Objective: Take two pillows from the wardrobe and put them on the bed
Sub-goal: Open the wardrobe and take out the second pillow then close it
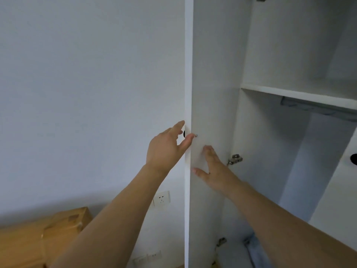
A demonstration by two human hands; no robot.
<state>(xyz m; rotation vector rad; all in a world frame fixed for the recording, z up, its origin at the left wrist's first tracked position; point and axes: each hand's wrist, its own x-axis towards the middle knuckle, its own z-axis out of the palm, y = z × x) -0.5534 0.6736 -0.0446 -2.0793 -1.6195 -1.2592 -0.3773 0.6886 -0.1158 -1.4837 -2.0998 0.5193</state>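
The white wardrobe stands open in front of me, its left door swung out edge-on. My left hand is at the door's outer edge by the dark knob, fingers spread around the edge, thumb on the inner face. My right hand lies flat against the door's inner face, fingers straight. At the wardrobe's bottom a pale blue-grey soft thing, perhaps a pillow, shows partly behind my right forearm. The bed is out of sight.
A shelf crosses the wardrobe with a hanging rail under it. The right door with a dark knob juts in at right. A wooden piece of furniture stands low left; wall sockets sit beside the door.
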